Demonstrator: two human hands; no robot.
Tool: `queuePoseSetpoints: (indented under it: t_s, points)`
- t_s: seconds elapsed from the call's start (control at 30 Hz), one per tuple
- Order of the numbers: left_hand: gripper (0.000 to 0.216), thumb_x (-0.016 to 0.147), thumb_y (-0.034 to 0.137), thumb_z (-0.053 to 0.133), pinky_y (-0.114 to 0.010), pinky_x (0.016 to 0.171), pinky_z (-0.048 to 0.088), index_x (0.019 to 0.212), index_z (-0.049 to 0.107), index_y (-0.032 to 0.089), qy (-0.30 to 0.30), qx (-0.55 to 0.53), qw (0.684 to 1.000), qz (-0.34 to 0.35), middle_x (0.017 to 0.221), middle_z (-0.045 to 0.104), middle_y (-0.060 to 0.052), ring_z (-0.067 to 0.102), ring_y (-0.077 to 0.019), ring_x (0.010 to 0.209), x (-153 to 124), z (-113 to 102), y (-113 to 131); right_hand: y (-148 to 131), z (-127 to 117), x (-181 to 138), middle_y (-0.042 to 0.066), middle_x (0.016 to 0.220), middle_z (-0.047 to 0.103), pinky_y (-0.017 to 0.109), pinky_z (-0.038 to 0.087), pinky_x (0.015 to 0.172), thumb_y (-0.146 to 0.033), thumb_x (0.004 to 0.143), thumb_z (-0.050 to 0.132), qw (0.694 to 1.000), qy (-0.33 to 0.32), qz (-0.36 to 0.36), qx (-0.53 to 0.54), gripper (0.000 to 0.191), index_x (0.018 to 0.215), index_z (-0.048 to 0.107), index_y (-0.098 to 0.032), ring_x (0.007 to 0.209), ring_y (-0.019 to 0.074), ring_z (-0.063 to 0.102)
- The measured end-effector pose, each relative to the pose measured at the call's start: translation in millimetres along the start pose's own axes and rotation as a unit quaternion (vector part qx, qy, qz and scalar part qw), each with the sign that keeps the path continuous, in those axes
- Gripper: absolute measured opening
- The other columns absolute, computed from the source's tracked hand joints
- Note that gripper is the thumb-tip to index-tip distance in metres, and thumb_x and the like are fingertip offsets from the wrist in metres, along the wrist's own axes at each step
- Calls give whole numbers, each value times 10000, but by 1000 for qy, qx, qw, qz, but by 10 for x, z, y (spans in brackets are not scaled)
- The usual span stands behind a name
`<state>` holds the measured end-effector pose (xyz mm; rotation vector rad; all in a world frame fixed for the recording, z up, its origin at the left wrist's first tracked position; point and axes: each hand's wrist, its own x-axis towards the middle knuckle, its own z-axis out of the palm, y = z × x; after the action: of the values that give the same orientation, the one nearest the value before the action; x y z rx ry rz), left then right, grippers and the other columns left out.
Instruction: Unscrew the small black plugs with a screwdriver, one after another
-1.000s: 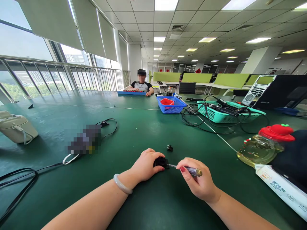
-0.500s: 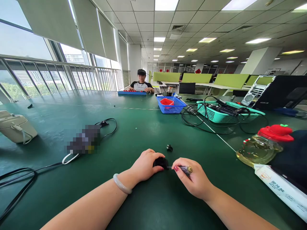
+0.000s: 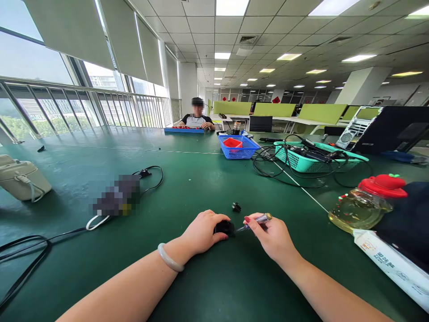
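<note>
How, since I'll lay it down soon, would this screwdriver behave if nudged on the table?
The screwdriver in the right hand looks slim and round, so it would likely roll on the flat table. Its metal shaft should stay stiff, and it seems light.

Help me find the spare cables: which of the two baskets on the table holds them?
The teal basket, the one farther right: black cables fill it and spill over its rim onto the table. The blue basket beside it holds only a red tray.

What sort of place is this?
Likely an open-plan office used as a workshop: a long green-topped worktable, rows of desks with lime-green partitions, and a teal plastic basket of black cables.
</note>
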<state>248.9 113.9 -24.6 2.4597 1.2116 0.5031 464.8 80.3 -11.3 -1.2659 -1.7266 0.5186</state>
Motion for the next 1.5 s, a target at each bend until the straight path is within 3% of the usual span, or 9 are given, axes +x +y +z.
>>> queuePoseSetpoints:
  t_s: [0.23, 0.53, 0.83, 1.07, 1.5]
  points:
    - [436, 807, 367, 735, -370, 924, 484, 1219, 634, 265, -18, -6, 1000, 12, 1029, 712, -48, 625, -238, 996, -12, -36, 54, 27, 12, -28, 16, 527, 579, 268, 441, 464, -615, 911, 485, 998, 52, -17, 25, 496, 742, 682, -193, 469, 162, 555]
    - [447, 801, 378, 738, -350, 893, 480, 1221, 638, 262, -28, -8, 1000, 10, 1006, 696, -53, 616, -235, 972, -12, -39, 62, 91, 20, -15, -3, 534, 520, 270, 434, 472, -617, 924, 464, 997, 17, 25, 67, 492, 752, 645, -193, 476, 152, 517]
    - [427, 801, 362, 740, -353, 897, 486, 1206, 644, 264, -25, -5, 1000, 14, 1003, 702, -46, 622, -228, 964, -7, -55, 78, -34, -43, -100, 2, 559, 543, 262, 435, 487, -481, 978, 430, 993, 70, -85, 51, 425, 735, 644, -204, 503, 150, 531]
    - [419, 812, 381, 726, -350, 895, 486, 1207, 643, 269, -18, -4, 1000, 24, 995, 703, -43, 628, -224, 957, -14, -45, 67, -92, -26, -102, 20, 674, 640, 264, 490, 597, -344, 977, 457, 987, 7, -158, 19, 303, 773, 640, -214, 611, 158, 608]
    - [365, 844, 355, 690, -380, 948, 479, 1193, 638, 259, 11, -41, 998, 43, 1089, 715, -41, 626, -225, 1008, -34, -65, 96, -75, 11, -75, 22, 732, 674, 258, 501, 597, -381, 982, 443, 992, -68, -102, -6, 313, 818, 656, -220, 658, 164, 634]
